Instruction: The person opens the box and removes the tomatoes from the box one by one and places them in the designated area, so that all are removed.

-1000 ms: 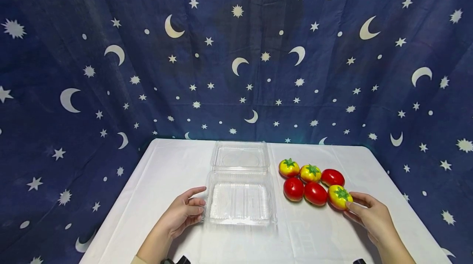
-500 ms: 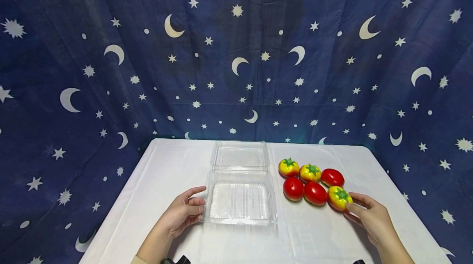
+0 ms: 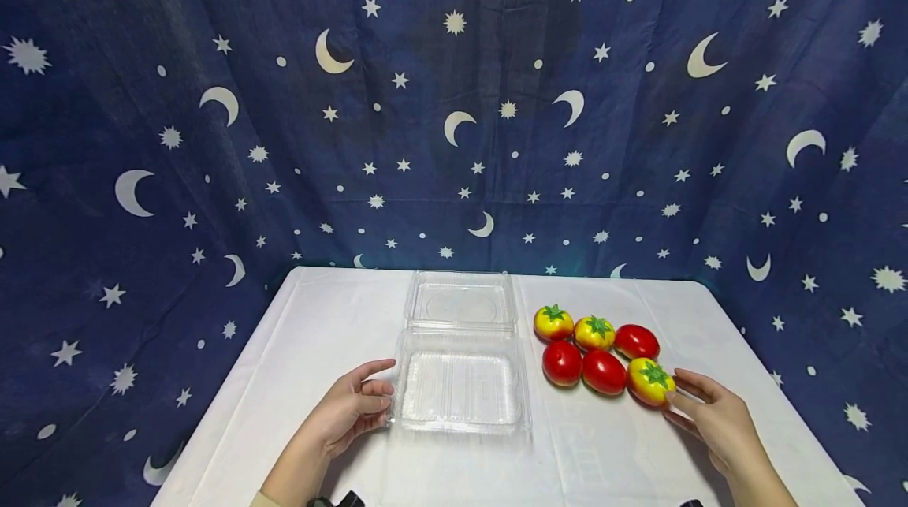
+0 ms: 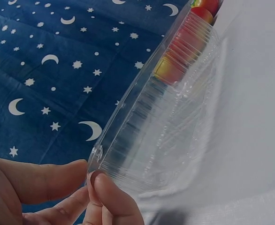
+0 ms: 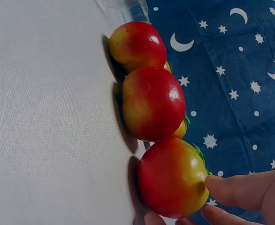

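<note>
A clear plastic clamshell container (image 3: 461,389) lies with its lid (image 3: 461,302) folded back, away from the person. My left hand (image 3: 355,408) is at the container's left side; in the left wrist view its thumb (image 4: 67,176) and fingertips pinch the rim near a corner. To the right, my right hand (image 3: 720,420) holds the nearest yellow-and-red tomato (image 3: 650,382) by its right side. The right wrist view has the thumb (image 5: 231,187) against that tomato's skin, with fingertips partly hidden below it. The tomato rests on the table.
Beside the held tomato sit a red tomato (image 3: 604,372), another red one (image 3: 562,363) and a third (image 3: 636,342). Two yellow ones with green tops, the left (image 3: 553,323) and the right (image 3: 594,332), are behind. A white-covered table (image 3: 482,471) meets a starry curtain (image 3: 426,136).
</note>
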{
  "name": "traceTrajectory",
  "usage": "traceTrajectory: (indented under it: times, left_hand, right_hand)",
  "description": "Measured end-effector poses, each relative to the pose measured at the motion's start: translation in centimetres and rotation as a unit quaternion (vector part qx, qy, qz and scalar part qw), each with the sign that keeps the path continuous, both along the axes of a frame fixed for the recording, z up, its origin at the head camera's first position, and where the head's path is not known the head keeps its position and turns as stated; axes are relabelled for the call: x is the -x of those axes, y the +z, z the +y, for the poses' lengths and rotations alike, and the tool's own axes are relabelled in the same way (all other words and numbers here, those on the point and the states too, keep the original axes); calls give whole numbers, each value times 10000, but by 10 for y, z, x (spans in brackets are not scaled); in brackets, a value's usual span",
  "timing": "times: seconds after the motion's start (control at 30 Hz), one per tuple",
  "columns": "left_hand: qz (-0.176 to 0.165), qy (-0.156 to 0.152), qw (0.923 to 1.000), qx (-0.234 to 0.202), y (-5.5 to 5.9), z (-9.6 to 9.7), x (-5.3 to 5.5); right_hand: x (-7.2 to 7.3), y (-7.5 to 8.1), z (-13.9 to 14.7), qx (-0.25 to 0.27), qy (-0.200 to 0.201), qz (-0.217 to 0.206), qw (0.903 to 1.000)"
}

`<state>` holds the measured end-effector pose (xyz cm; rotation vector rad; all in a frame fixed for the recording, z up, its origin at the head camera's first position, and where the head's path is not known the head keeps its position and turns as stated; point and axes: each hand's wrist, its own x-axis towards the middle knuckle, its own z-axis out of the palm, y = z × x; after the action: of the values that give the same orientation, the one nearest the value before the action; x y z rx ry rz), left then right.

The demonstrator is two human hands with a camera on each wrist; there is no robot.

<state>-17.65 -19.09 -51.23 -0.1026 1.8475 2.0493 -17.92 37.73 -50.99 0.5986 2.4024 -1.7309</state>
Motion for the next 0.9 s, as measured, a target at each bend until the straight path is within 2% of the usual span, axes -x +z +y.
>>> traceTrajectory:
  times: [0.3,0.47,0.63,0.9]
  left_hand:
    - [8,-76,10000,14,2,-5,-1]
    - [37,39,9999,152,4,-10,0]
    - [112,141,9995,251,8,-15,2]
    - [271,403,9984,300,12,-21,3]
  right_hand:
    - [0,3,3,100,-65,32,9999]
    - [-2,7,2,37,-17,70,10000]
    - [-4,11,1,-228,37,114,9997]
    - [-7,17,-5,-963,8,495,9941]
